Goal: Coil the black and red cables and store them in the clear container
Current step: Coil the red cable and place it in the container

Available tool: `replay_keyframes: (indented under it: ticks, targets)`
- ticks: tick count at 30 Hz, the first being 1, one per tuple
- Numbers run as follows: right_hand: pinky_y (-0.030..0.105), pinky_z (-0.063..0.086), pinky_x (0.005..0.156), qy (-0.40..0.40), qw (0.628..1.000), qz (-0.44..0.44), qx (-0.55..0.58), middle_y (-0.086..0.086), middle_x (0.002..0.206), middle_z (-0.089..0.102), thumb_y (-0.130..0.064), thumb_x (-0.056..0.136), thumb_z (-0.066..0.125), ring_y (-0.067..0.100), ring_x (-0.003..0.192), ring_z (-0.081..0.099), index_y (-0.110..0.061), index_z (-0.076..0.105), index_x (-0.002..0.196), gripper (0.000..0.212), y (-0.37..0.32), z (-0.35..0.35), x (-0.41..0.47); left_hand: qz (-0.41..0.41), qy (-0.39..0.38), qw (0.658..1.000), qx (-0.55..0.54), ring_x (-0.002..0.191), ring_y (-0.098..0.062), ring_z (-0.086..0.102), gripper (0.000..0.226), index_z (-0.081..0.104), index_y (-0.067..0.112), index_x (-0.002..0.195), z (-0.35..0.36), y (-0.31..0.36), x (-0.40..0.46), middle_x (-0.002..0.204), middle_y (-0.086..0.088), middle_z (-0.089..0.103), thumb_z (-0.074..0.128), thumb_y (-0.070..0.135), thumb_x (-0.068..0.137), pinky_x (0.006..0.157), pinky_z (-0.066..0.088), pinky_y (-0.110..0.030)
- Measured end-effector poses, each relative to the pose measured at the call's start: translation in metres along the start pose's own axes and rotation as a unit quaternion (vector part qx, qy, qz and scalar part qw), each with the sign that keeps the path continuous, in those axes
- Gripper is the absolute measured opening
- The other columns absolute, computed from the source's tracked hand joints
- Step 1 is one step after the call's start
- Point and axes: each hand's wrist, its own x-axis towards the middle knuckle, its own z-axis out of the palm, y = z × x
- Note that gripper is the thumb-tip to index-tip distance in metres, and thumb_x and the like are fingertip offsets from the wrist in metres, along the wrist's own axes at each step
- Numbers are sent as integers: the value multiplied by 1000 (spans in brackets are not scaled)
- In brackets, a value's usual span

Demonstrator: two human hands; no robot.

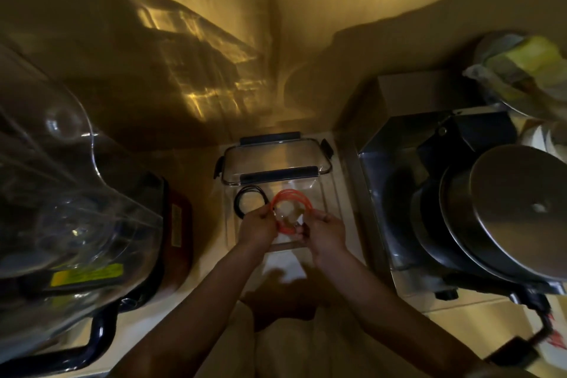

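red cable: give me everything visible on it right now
The red cable is a thin orange-red cord, glossy like plastic, wound into a round coil of several loops. It is tilted, far side raised, over the open clear container, apparently not yet lying on its floor. The left hand pinches the coil's left edge and the right hand holds its near right edge. The coiled black cable lies just left of it, inside the container; whether they touch is unclear. No plug ends show.

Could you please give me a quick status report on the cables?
Left hand and right hand both grip red cable, coiled, over clear container. Black cable coiled, already inside. Lid off, behind container. Nothing blocking.
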Motion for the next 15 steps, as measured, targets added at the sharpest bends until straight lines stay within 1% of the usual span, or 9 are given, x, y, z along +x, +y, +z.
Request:
replay_keyframes:
  ticks: [2,3,4,5,7,9,11,13,15]
  targets:
    - [22,48,40,16,1000,7,-6,15,68,60,3,90,62,15,46,54,6,61,113,23,2,3,10,-8,-11,1000,24,93,-28,67,34,70,21,118,2,4,6,100,-12,72,50,11,92,71,44,-27]
    - [24,49,42,23,1000,12,-8,17,72,63,1,90,64,17,50,56,3,63,112,22,2,4,13,-13,-21,999,35,92,-27,66,32,70,21,115,3,4,10,98,-11,71,50,10,92,70,44,-27]
    - [25,51,44,32,999,17,-9,18,77,66,-1,89,66,18,54,57,0,64,111,22,3,5,17,-23,-33,998,45,87,-25,64,30,70,22,111,4,5,14,96,-10,70,50,9,92,69,44,-27]
    - [27,52,47,38,999,20,-7,18,82,68,0,88,68,19,57,59,-3,65,109,22,2,4,18,-32,-43,997,50,82,-23,61,30,70,18,110,5,5,18,95,-10,71,50,8,91,70,45,-28]
    - [27,53,51,45,999,25,2,17,84,70,4,83,70,19,61,60,-4,65,108,26,1,5,22,-50,-58,995,70,74,-25,59,31,71,12,110,7,2,29,97,-16,74,48,5,90,68,45,-32]
    - [26,52,50,48,999,23,-8,16,84,71,4,82,69,20,65,61,-3,66,107,26,1,4,26,-62,-67,992,83,67,-25,58,30,71,13,108,9,1,34,95,-20,74,46,7,92,60,44,-31]
    - [24,51,48,54,998,23,-33,17,90,73,1,83,69,20,70,63,-3,69,106,24,0,4,30,-62,-63,993,76,58,-21,55,30,70,15,106,10,4,35,91,-22,73,44,9,93,50,40,-26]
    - [22,49,44,52,997,30,-53,15,89,73,-2,83,69,20,65,62,-4,70,105,22,-2,5,32,-68,-56,995,51,53,-19,52,31,70,13,108,11,2,38,85,-22,70,44,7,93,44,37,-23]
    - [22,46,42,48,996,43,-62,15,85,70,-4,86,67,20,59,59,-5,68,105,19,-5,5,36,-74,-57,995,35,52,-19,53,30,70,12,107,14,1,43,81,-19,68,43,6,93,43,39,-23]
